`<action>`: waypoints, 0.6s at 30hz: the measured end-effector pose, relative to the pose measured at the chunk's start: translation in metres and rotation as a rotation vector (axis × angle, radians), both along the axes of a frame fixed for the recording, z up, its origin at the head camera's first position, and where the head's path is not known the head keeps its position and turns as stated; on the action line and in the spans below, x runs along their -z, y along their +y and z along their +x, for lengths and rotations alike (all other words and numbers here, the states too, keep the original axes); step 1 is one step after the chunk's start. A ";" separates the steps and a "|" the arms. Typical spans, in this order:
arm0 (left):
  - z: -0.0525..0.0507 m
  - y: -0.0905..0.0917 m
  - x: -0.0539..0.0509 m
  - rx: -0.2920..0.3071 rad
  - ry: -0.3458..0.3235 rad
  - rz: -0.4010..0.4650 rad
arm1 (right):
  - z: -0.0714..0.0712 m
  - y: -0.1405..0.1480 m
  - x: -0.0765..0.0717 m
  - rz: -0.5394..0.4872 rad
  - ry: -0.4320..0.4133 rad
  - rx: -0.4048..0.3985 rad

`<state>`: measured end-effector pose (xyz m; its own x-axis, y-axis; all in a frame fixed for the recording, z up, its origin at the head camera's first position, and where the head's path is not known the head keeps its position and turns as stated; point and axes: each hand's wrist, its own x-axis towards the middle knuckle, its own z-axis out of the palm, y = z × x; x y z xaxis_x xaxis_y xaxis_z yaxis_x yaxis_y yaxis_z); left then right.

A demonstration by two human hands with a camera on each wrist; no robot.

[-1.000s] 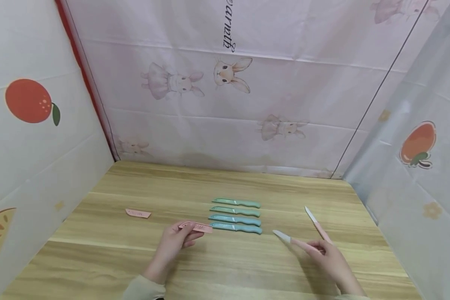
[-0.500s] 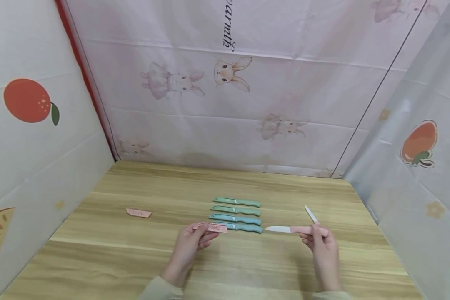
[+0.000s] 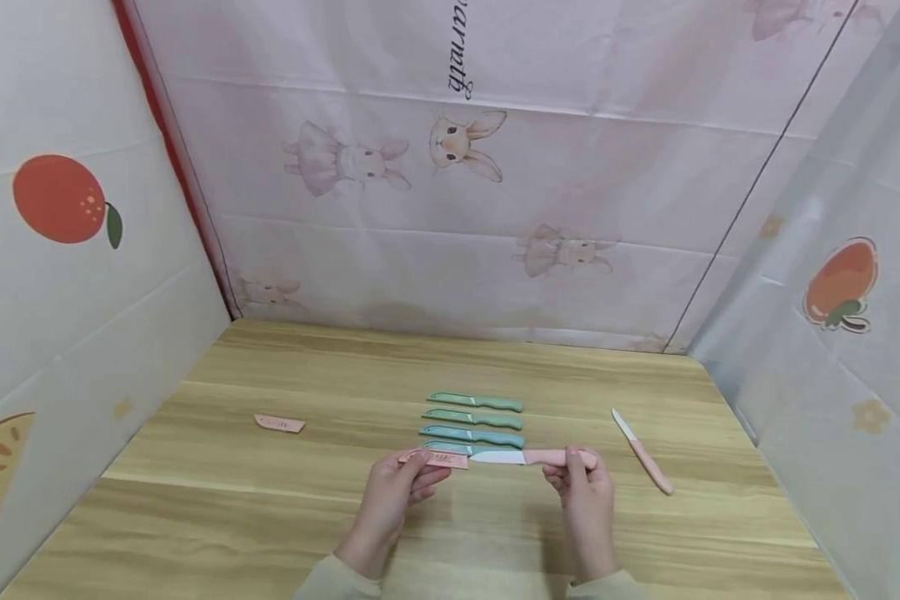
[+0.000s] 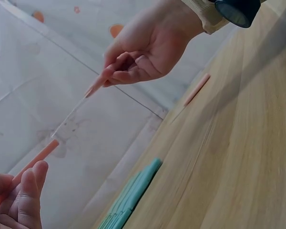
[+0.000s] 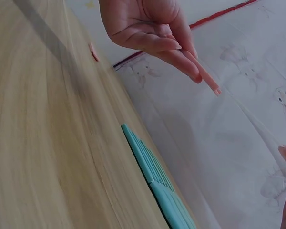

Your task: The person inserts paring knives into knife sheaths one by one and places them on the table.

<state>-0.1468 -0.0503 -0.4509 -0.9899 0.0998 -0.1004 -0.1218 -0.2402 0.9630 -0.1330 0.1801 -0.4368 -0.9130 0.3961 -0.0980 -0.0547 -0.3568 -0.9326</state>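
Observation:
My left hand (image 3: 392, 496) pinches a pink knife sheath (image 3: 447, 460) with dark writing on it, its mouth facing right. In my right hand (image 3: 589, 504) is the pink handle of a paring knife (image 3: 498, 457), its pale blade pointing left. The blade's tip is at the sheath's mouth; whether it touches, I cannot tell. Both are held above the table, as the left wrist view shows with the sheath (image 4: 40, 153) and blade (image 4: 68, 116). Behind them lie sheathed green knives (image 3: 495, 403) and sheathed blue knives (image 3: 498, 439), side by side.
A second pink sheath (image 3: 279, 423) lies on the wooden table (image 3: 195, 500) to the left. To the right rests another bare pink-handled knife (image 3: 648, 462), slanting. Printed curtains (image 3: 390, 275) stand around the table's back and sides.
My right hand has brought the knife leftward and turned it level, in line with the sheath. My left hand has shifted right with the sheath. The gap between blade and sheath has nearly closed.

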 end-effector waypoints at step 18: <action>0.004 0.005 -0.001 -0.008 -0.023 0.050 | -0.003 -0.006 0.013 0.092 -0.048 -0.047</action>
<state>-0.1426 -0.0454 -0.4498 -0.9883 0.0969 -0.1181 -0.1415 -0.2888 0.9469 -0.1361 0.1746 -0.4497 -0.9259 0.3623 -0.1071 0.0054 -0.2709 -0.9626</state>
